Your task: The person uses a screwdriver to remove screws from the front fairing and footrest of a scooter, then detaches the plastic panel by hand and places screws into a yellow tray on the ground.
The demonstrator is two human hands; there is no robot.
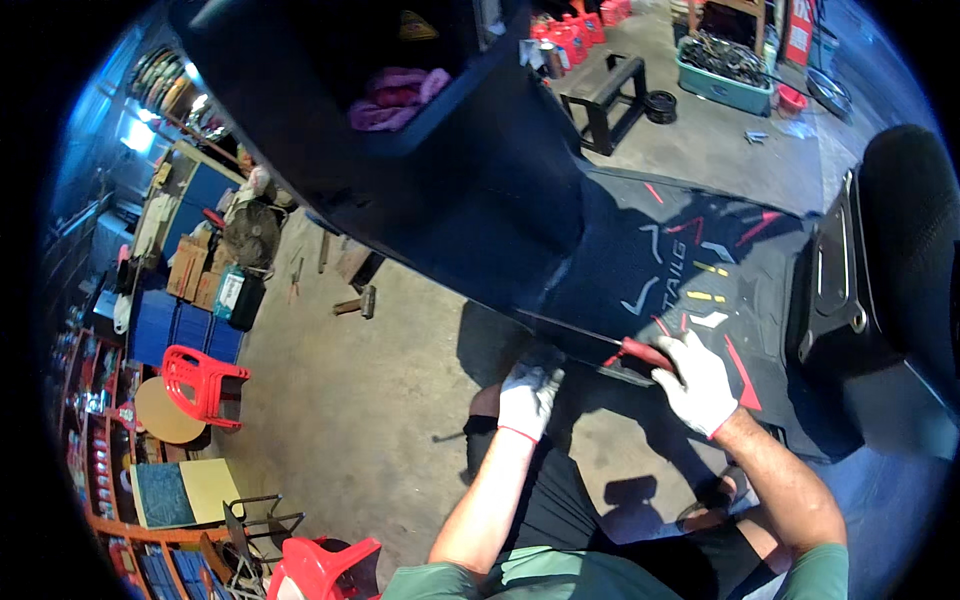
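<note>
My right hand (695, 385), in a white glove, is closed round the red handle of a screwdriver (645, 352). The long thin shaft points left along the near edge of a scooter's dark footboard (610, 270). My left hand (530, 395), gloved too, is at that edge near the shaft's far end. Its fingers are curled in shadow, and what they grip is hidden. Rising at the left of the footboard is the scooter's dark front panel (480, 200), with a pink cloth (400, 98) in its opening. To the right stands the black seat (905, 230).
A hammer (367, 302) and pliers (296, 280) lie on the concrete floor at left. Red plastic stools (205, 385) stand beyond them, near crowded shelves. Past the scooter are a black bench (605, 95) and a green tub (725, 90) of dark parts.
</note>
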